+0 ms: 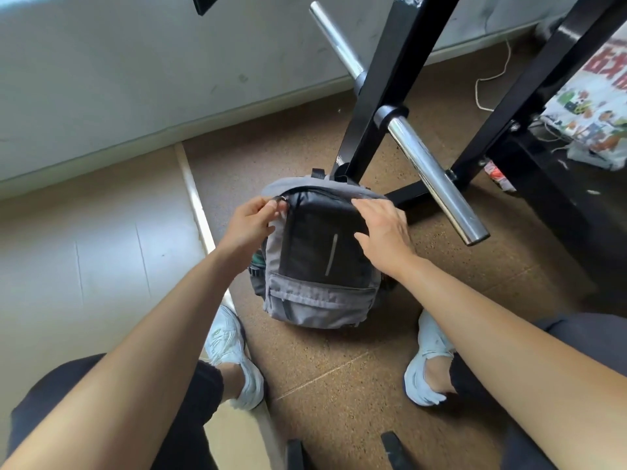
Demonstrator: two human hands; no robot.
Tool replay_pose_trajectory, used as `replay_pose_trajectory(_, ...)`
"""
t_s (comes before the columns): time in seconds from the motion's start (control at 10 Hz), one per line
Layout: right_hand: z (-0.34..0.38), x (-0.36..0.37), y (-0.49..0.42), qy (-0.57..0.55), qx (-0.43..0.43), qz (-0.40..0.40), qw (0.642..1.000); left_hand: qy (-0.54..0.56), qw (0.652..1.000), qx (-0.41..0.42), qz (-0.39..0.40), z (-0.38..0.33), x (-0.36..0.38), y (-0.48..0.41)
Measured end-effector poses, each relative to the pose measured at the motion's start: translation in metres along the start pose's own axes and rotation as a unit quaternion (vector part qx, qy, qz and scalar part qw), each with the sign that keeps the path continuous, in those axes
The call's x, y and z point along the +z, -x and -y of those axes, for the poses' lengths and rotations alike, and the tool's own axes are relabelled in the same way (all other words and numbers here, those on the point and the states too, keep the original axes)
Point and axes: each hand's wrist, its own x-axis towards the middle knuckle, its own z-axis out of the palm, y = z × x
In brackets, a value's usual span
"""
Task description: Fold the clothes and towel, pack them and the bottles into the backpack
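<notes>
The left hand [249,220] pinches the zipper pull [282,199] at the upper left corner of the backpack [319,293], thumb and fingers closed on its metal ring. The backpack stands on the speckled floor [339,361] between two pale shoes, its top close to the foot of a black weight rack [383,79]. Something green [258,259] peeks from its left side pocket, probably a bottle, though too little shows to be sure. No clothes or towel are in view, so packing looks done and working the main zip seems the step in hand; how far it is closed I cannot tell. The right hand [383,225] lies on the upper right of the dark front panel, fingers straight and spread, grasping nothing — a brace. To do this well, press that palm down so the zip edges meet; draw the pull along the curve of the track, not outward; go slowly at the corner — fabric inside may catch the teeth.
</notes>
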Motion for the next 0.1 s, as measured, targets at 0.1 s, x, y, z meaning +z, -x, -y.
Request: replay_pose_trajectory(0.1,-0.0143,-0.0002,0.0103,-0.011,-0.003,0.018,1.0,0.029,0.999,-0.007,0.021,0.0015,0.0053,0.0005)
